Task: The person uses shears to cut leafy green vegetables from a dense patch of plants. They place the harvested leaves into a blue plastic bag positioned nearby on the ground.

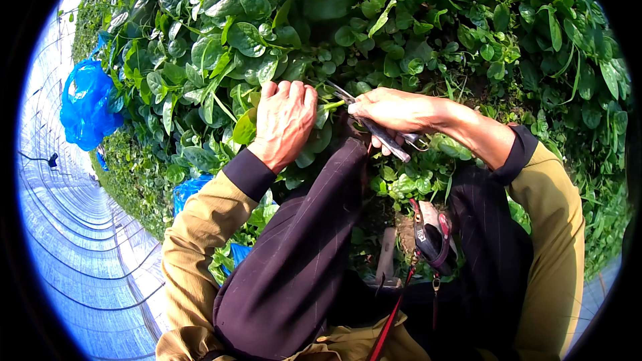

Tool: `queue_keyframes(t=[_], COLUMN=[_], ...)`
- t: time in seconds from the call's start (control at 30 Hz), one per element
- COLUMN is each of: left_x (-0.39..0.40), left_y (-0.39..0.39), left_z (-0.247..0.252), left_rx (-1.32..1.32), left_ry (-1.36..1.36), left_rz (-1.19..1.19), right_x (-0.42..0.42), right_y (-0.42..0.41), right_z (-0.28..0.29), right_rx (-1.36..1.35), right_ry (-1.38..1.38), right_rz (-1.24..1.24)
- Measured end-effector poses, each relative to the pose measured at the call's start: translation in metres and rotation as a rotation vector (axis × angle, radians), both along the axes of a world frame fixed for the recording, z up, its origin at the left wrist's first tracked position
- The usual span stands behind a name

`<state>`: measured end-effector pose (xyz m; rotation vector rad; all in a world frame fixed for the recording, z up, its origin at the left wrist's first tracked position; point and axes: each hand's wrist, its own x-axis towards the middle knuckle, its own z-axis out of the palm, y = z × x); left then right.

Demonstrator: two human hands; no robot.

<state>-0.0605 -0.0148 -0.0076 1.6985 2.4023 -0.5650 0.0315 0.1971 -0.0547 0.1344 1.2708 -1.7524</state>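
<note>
Leafy green plants [246, 40] with thick stems and broad glossy leaves spread before me. My left hand [289, 123] is among them, back up and fingers curled, with leaves and stems around its fingertips; what lies under the fingers is hidden. My right hand [393, 115] holds a pair of metal scissors [383, 138], handles towards me and blades pointing up and left into the foliage. A pale green stem [332, 105] runs from beside my left hand to the scissors near my right thumb. Whether the blades touch it cannot be told.
A blue plastic bag [90, 105] rests against the plants at the left, and another blue bag [190, 191] lies by my left sleeve. Between my legs are a dark pouch-like item [434, 240] with a red strap and a wooden piece [386, 255]. Netting over hoops [85, 240] stands at far left.
</note>
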Motion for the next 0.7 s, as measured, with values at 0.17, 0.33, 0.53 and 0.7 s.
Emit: queue_keyframes(t=[0.17,0.33,0.53,0.7], left_x=[-0.003,-0.013,-0.022,-0.023], left_y=[0.005,0.019,0.001,0.000], left_z=[0.007,0.018,0.008,0.008], left_rx=[-0.034,0.077,-0.064,-0.017], left_ry=[-0.026,0.000,0.056,0.069], left_rz=[0.003,-0.041,-0.075,-0.072], right_x=[-0.002,0.002,0.002,-0.016], right_y=[-0.004,0.005,0.010,-0.002], right_z=[0.007,0.016,0.021,0.020], right_rx=[0.064,0.079,0.057,-0.009], right_ry=[-0.085,-0.096,-0.101,-0.195], right_rz=[-0.140,-0.201,-0.178,-0.177])
